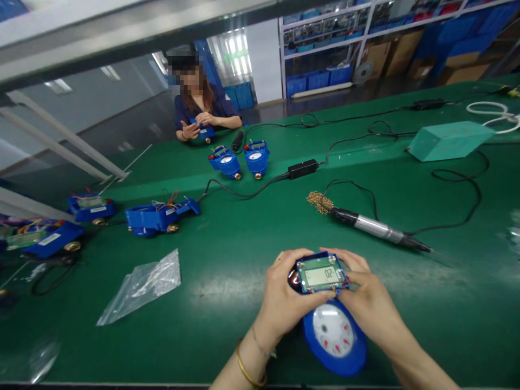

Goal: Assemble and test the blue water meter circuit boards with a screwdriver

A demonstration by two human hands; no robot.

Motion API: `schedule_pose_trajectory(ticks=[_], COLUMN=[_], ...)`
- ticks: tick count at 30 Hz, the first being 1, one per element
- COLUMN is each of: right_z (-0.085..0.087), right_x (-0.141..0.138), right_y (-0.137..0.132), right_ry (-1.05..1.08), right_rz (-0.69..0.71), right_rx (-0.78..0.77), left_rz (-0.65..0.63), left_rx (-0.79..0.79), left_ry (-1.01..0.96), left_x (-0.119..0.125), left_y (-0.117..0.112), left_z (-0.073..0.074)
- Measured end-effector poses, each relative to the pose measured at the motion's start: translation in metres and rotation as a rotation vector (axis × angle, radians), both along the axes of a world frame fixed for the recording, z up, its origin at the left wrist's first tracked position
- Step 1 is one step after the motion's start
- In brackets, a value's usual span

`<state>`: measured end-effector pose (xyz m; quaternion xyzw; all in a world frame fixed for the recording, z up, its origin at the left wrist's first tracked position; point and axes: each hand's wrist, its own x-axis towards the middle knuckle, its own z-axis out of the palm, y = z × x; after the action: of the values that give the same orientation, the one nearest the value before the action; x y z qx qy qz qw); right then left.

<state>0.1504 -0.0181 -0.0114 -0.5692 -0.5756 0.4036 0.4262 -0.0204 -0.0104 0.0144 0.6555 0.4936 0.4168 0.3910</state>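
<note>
While the half-curled left hand (282, 292) grips the blue meter (333, 331), the right hand (365, 298) clasps its opposite side.

Left hand (280, 292) ungloved, one finger with what looks like a small thin ring (279, 259), detail too fine to read. Left wrist: smooth round yellow-gold bangle (246, 369), plus thin bracelet (260, 344) closer to hand, tiny greenish charm (273, 355) on it. Right hand (363, 297) and forearm (406, 346) bare
</note>
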Motion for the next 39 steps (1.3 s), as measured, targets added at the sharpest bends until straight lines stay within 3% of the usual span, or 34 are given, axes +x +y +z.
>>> schedule_pose_trajectory(ticks=[9,17,25,30,34,39], right_z=[-0.010,-0.007,0.003,-0.009,-0.016,-0.010], right_x=[0.010,0.015,0.011,0.021,0.029,0.018], right_y=[-0.002,-0.010,-0.015,-0.017,-0.026,-0.045], right_ry=[0.099,0.069,0.064,-0.008,-0.035,0.042], right_rz=[0.001,-0.187,-0.247,-0.312,-0.307,-0.236], right_rx=[-0.096,-0.196,-0.245,-0.295,-0.290,-0.272], left_rz=[-0.031,-0.090,-0.100,-0.061,-0.045,-0.053], left_rx=[0.043,0.051,0.017,0.030,0.021,-0.002], left_ry=[-0.065,-0.003,0.161,0.110,0.096,0.135], left_x=[0.006,0.011,0.011,0.015,0.019,0.019], left_y=[-0.001,0.006,0.003,0.003,0.003,0.006], left_z=[0.000,0.001,0.002,0.000,0.001,0.004])
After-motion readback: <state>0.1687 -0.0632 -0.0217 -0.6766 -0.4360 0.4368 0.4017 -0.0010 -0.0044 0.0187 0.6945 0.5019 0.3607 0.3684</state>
